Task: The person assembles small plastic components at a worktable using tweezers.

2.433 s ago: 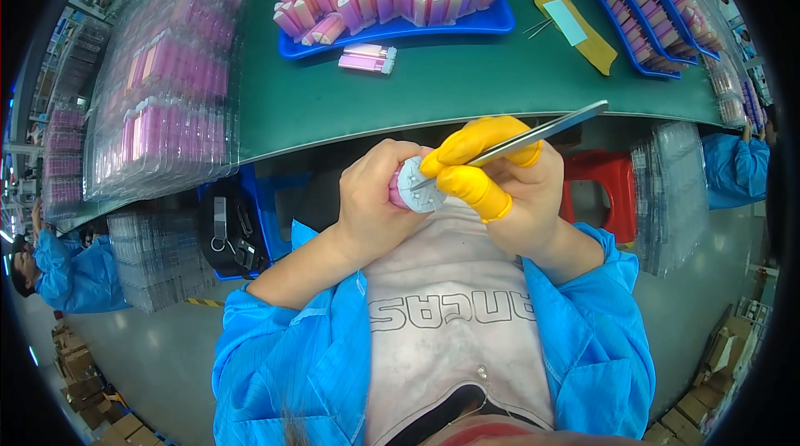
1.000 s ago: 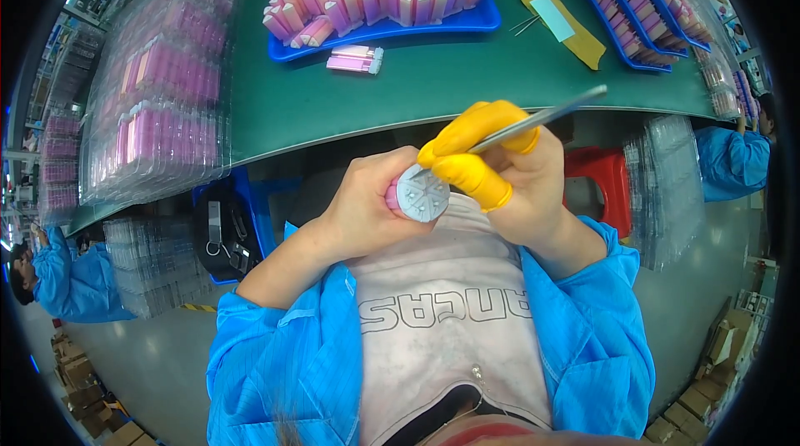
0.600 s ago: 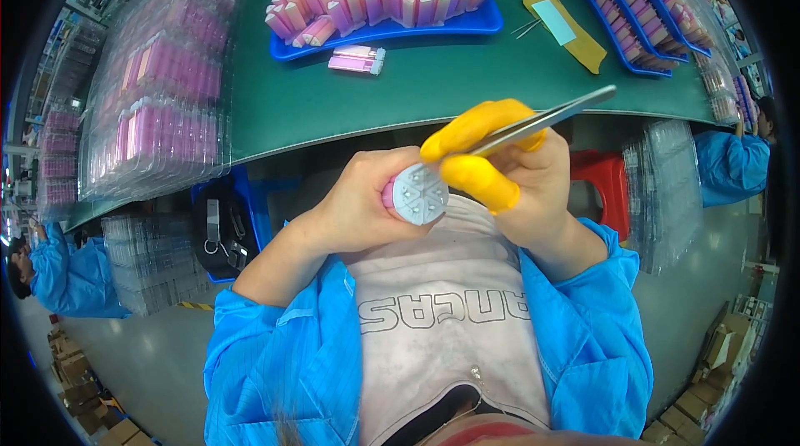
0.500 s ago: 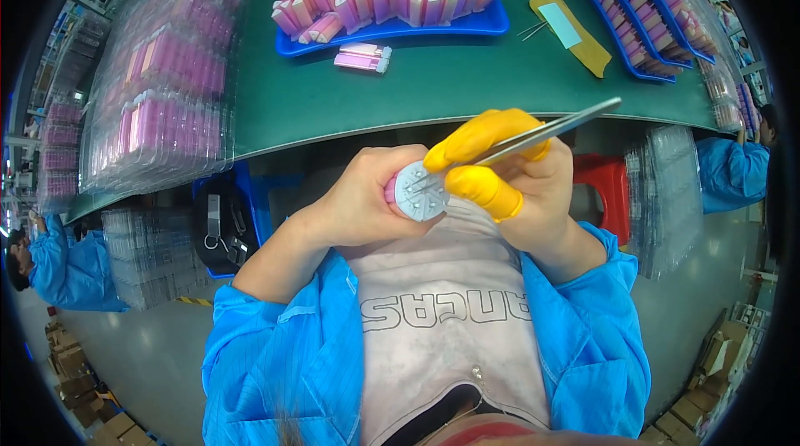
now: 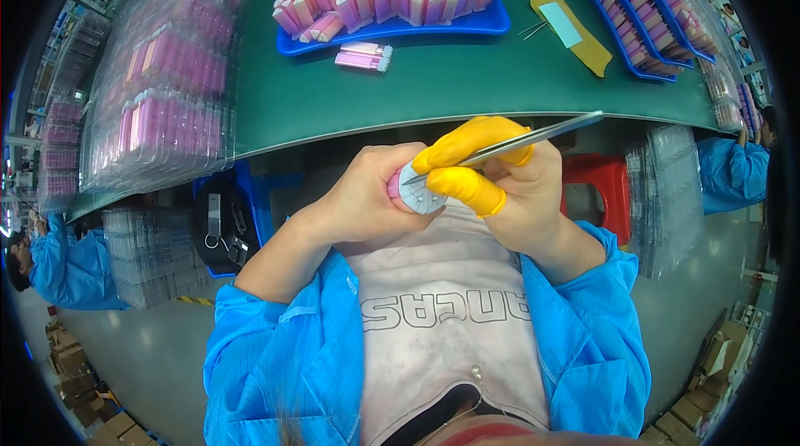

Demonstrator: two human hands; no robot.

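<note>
My left hand (image 5: 367, 196) is wrapped around a pink cylindrical bundle, whose round grey-white end disc (image 5: 418, 189) faces up toward me. Small marks or pins show on that disc. Yellow covers sit on the thumb and a finger of my right hand (image 5: 508, 184), which pinches a pair of metal tweezers (image 5: 533, 134). The tweezers' tip meets the disc near its middle, while their back end points up and to the right. Most of the bundle's pink body is hidden inside my left hand.
Across the green table (image 5: 450, 96) stands a blue tray (image 5: 392, 39) crowded with pink wedge-topped pieces. One pink bundle (image 5: 363, 56) lies before it. Clear plastic trays (image 5: 167, 104) are stacked left; blue trays (image 5: 633, 13) stand right, past a yellow cloth (image 5: 583, 42). A red stool (image 5: 604, 196) is below.
My right hand has moved left and slightly down, bringing the tweezers' tip onto the disc. The tweezers now lie more level. My left hand has barely shifted.
</note>
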